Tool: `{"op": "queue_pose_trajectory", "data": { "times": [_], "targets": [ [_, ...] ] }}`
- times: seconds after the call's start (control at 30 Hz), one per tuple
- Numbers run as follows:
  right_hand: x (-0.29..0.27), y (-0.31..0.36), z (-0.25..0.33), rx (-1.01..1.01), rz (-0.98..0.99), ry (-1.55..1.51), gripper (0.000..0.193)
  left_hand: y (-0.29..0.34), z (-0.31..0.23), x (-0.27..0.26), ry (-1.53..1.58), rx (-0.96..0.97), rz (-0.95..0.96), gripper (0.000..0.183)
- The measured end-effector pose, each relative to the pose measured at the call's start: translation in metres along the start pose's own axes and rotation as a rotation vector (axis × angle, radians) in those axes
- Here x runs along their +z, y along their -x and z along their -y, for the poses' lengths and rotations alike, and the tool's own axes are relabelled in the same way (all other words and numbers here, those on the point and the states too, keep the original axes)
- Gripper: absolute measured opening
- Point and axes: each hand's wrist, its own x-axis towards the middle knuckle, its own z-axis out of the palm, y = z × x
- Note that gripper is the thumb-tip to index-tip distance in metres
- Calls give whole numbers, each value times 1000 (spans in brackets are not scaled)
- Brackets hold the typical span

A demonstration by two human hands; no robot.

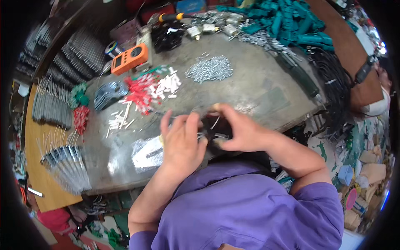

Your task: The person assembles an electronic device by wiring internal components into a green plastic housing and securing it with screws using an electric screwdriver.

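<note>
Greyish and worn, the workbench point(254, 75) curves across the view, crowded with small parts along its far and left sides. Bundled metal rods stand at the left, and an orange meter point(130, 59) with a dark display lies tilted near the back. Teal plastic pieces point(283, 23) are heaped at the far right, beside a tangle of black cables point(333, 87).

At the near edge of the bench, just in front of the purple shirt point(246, 200), the dark object point(217, 127) is held up between the two hands. It looks black or very dark brown and compact, with a thin pale line slanting over its face and a small light patch low on its right part. Its outline is blurred and partly covered by fingers, so its exact shape cannot be made out.

The right hand point(246, 129) makes a wide C around it, index finger at the upper edge and thumb at the lower, gripping it between them. The left hand point(181, 139) comes at it from the other side, fingers bent and somewhat spread, thumb and index tips close to its left edge; whether they pinch anything, I cannot tell.

Near the left hand lies a shiny clear plastic packet point(146, 156). Farther off are red pieces point(141, 93), short white tubes point(168, 85) and a pile of small silvery metal parts point(210, 68).
</note>
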Motion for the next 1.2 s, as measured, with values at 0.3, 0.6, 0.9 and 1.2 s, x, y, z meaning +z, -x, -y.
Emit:
{"op": "queue_pose_trajectory", "data": {
  "times": [0.3, 0.6, 0.9, 1.2],
  "targets": [
    [1, -16, 6, -215, 109, 10, 37, 5, 9, -17, -46, 58, 86, 57],
    [-223, -78, -64, 240, -839, 851, 38, 2, 1, -9, -161, 91, 95, 59],
    [-279, -58, -107, 360, -820, 1100, 33, 15, 10, -11, -144, 69, 48, 72],
    [-177, -7, 15, 50, -533, -46, 26, 33, 12, -15, 726, -139, -135, 90]
  ]
}}
